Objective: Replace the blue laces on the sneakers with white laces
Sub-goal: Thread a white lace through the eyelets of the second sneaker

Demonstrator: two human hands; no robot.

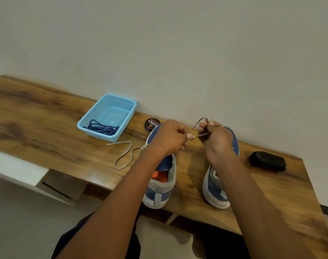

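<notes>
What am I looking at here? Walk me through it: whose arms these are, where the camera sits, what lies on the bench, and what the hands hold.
There is no machine here. A person wears a camera on the head, so this single picture looks down along their own arms. The left hand and right hand each pinch part of a white lace between two blue and white sneakers standing on a wooden bench. The lace's loose end trails to the left. A light blue basket holds the dark blue laces already taken out. Behind the hands is a round shoe polish tin, and to the right a black case.
</notes>
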